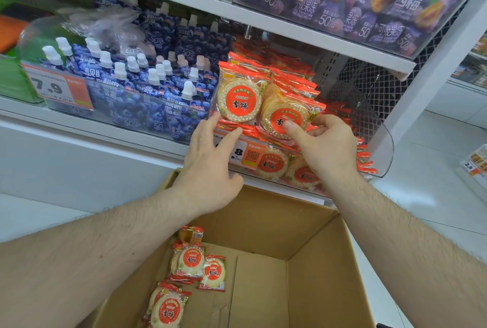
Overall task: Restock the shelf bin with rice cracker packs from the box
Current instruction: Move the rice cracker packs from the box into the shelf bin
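Observation:
A clear plastic shelf bin (379, 148) holds a heap of rice cracker packs with red round labels. My left hand (210, 159) lies with straight fingers against the bottom edge of an upright pack (238, 93) at the bin's front left. My right hand (324, 143) pinches a second pack (279, 114) beside it, thumb on the red label and fingers curled behind. Below, an open cardboard box (316, 248) contains several loose packs (200, 264) along its left side.
Blue spouted jelly pouches (137, 77) fill the bin to the left, behind a 7.9 price tag (55, 88). Purple jelly packs (369, 3) sit on the shelf above. A price label (247, 155) hangs on the cracker bin's front. White floor (421, 182) lies to the right.

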